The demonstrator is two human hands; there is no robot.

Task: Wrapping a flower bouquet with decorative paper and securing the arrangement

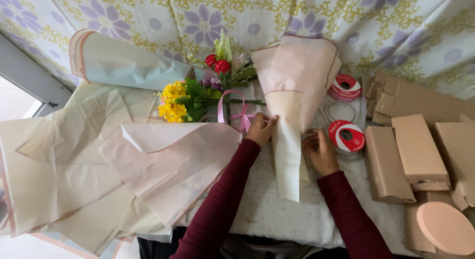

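Lower left of frame: loose pink wrapping sheets (pixel 99 175) piled over the table edge. Upper left: a rolled sheet (pixel 123 61), pale w/ pink rim. Center top: flower bunch (pixel 198 93), yellow & red blooms, tied w/ pink ribbon (pixel 243 118). Your left hand (pixel 261 129) has fingers pressed on the left edge of the paper cone (pixel 292 105), mid-frame, wide end up. Your right hand (pixel 320 151) has curled fingers touching the cone's right side; can't tell if it's pinching. Right of that: two red-and-white ribbon spools (pixel 346 136), round labels. Far right: brown cardboard boxes (pixel 418 150), a round peach lid (pixel 445 227) at lower right.
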